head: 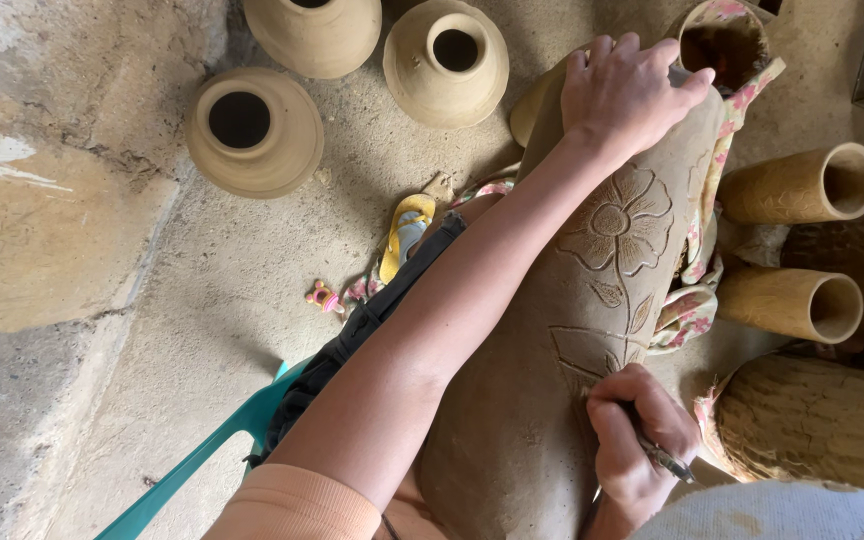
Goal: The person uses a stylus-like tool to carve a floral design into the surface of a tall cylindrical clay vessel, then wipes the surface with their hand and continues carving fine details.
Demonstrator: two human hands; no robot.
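A tall unfired clay vase [552,350] lies tilted across my lap, with a flower and leaves carved into its side. My left hand [627,92] rests flat on the vase's upper end, steadying it. Low on the vase, my right hand [637,440] is shut on a thin carving tool [664,460], its tip against the clay beside a carved leaf. A flowered cloth [697,260] lies under the vase's right side.
Three round clay pots [252,130] stand on the concrete floor at the top. Two clay cylinders [802,185] lie at the right, with larger textured clay pieces [822,420] below. A yellow sandal [407,230] and a teal plastic chair edge [202,460] are to the left.
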